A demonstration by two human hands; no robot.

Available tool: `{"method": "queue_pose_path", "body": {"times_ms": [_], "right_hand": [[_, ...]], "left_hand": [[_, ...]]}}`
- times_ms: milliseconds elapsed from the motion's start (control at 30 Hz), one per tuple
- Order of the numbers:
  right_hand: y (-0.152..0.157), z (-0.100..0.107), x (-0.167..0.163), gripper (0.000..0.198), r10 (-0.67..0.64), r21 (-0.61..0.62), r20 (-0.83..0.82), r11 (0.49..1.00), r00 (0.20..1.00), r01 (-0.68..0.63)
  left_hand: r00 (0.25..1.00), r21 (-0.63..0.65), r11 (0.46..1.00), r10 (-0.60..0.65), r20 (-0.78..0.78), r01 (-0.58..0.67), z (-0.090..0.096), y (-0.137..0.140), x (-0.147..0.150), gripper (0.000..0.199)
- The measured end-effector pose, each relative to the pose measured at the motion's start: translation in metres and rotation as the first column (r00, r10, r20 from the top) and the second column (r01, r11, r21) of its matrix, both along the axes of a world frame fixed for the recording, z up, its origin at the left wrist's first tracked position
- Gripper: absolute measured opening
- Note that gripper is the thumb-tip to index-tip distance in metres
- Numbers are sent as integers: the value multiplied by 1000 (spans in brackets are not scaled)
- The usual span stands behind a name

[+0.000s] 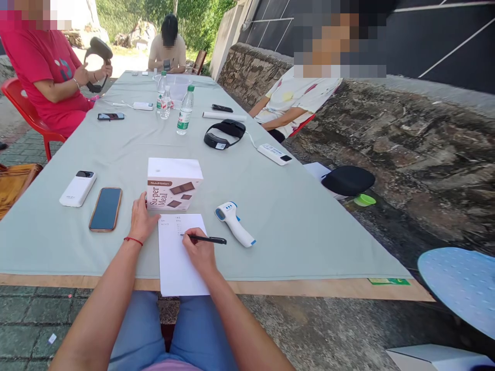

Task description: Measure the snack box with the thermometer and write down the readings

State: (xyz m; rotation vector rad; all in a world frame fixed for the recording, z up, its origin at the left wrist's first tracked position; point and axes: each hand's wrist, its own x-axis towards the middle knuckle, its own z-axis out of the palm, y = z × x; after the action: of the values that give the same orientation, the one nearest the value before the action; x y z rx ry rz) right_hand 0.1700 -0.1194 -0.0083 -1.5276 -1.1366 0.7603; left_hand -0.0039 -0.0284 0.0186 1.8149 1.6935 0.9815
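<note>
A black pen is gripped in my right hand, its tip on a white sheet of paper with small handwriting near the top. The paper's near end hangs slightly over the table edge. My left hand lies with its thumb apart by the paper's upper left corner. Its fingers reach the left side of a white and pink "Super Meal" box, their tips partly hidden. The box stands upright just beyond the paper. Right of the paper lies a white and blue infrared thermometer.
A phone and a white power bank lie at left on the cloth-covered table. Farther off are several water bottles, a black headset and another power bank. Several people sit around the table; one holds a headset.
</note>
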Motion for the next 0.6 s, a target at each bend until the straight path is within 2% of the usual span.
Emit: {"method": "queue_pose_path", "body": {"times_ms": [267,600], "right_hand": [[-1,0,0,17,-27,7,2,1000,1000,27],[-2,1,0,20,-47,-40,-18,998,999,47]], "left_hand": [[1000,1,1000,10,15,-10,-2,0,0,80],[1000,-36,999,3,20,-3,2,-1,1,74]]}}
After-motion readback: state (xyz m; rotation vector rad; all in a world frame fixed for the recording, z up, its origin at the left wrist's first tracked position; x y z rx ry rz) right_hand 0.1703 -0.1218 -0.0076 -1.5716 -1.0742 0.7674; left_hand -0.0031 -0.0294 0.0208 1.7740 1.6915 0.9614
